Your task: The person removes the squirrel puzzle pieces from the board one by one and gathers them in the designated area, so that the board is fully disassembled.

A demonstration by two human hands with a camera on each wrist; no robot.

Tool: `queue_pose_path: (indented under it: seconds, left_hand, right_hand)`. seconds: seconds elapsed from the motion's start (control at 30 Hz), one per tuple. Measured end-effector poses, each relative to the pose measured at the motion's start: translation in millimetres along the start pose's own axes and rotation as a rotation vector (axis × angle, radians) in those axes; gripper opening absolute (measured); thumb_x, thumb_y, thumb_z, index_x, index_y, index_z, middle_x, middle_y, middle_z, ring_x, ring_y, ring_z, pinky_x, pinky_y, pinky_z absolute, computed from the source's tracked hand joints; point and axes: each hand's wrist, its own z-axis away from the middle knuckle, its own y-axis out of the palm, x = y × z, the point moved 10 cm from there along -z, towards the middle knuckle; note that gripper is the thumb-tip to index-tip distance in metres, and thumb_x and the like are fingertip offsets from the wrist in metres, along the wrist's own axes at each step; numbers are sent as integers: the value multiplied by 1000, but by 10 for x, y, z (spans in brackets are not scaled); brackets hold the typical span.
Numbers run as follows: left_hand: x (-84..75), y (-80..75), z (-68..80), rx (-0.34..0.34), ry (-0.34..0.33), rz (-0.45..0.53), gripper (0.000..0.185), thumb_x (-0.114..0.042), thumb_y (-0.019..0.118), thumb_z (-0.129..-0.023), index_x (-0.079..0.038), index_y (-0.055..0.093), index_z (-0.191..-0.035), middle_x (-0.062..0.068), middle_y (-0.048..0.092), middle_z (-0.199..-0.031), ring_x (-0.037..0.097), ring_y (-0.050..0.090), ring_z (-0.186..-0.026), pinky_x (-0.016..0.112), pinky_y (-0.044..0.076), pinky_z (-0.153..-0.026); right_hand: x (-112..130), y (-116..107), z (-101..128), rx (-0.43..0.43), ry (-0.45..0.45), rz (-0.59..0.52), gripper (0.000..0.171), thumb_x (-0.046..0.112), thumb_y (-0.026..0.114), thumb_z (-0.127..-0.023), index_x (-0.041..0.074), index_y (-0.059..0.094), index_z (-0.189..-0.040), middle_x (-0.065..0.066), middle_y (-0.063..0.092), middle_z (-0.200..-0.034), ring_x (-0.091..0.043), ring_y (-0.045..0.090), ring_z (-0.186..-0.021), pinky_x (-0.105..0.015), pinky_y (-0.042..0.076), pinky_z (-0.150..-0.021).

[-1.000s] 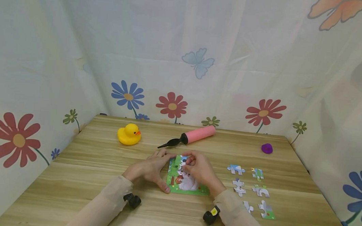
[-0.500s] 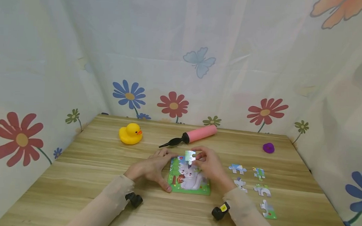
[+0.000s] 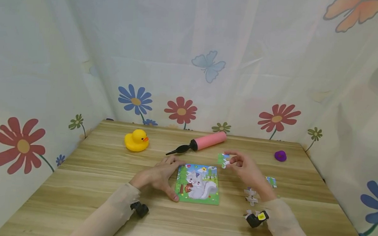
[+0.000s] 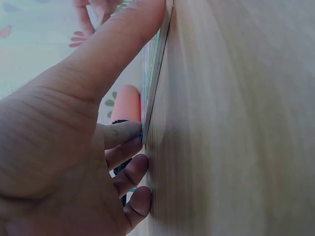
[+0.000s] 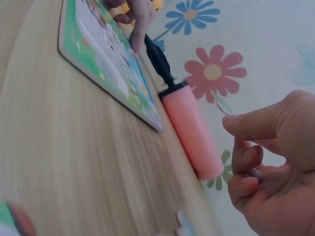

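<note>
Green-edged puzzle piece (image 3: 223,159) is up off the table, pinched in the right hand (image 3: 245,168) just right of the puzzle board (image 3: 199,183). Left hand (image 3: 160,175) lies flat, fingers spread, bracing the board's left edge. Pieces look to be coming out; next, set this one among the loose pieces (image 3: 251,196).

Yellow rubber duck (image 3: 136,140) at table's (image 3: 76,183) far left; pink hand pump (image 3: 198,144) with black nozzle mid-rear; purple object (image 3: 280,155) far right; flower-and-butterfly curtain (image 3: 192,61) behind.
</note>
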Motion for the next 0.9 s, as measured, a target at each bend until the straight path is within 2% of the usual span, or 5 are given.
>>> queue_pose_path:
  seconds: [0.17, 0.37, 0.63, 0.9]
  left_hand:
    - [-8, -1, 11, -4, 4, 9, 131, -56, 107, -68, -22, 37, -172, 10, 32, -171, 39, 28, -159, 66, 31, -130]
    - [-11, -5, 15, -2, 8, 18, 131, -56, 107, -68, -22, 37, -173, 9, 32, -171, 38, 27, -159, 65, 30, -131]
    - [-8, -5, 14, 2, 9, 11, 131, -56, 107, -68, -23, 36, -173, 10, 31, -171, 37, 27, -159, 65, 31, -131]
    - [-2, -1, 11, 5, 16, 8, 131, -56, 106, -69, -23, 35, -174, 10, 31, -171, 37, 27, -159, 65, 31, -130]
  right_hand:
    - [-93, -152, 98, 0, 27, 21, 47, 4, 73, -107, 9, 64, -152, -16, 65, -111, -15, 51, -72, -24, 44, -57]
    - [-133, -210, 160, -7, 33, 49, 48, 2, 74, -105, 6, 63, -152, -16, 66, -110, -21, 55, -78, -25, 47, -61]
    - [-214, -140, 189, 4, 42, 78, 46, 1, 76, -104, 4, 65, -149, -15, 68, -108, -21, 57, -82, -24, 48, -63]
    - [-251, -5, 187, 45, 36, 110, 40, -5, 75, -102, 0, 67, -141, -14, 70, -101, -18, 59, -78, -25, 51, -66]
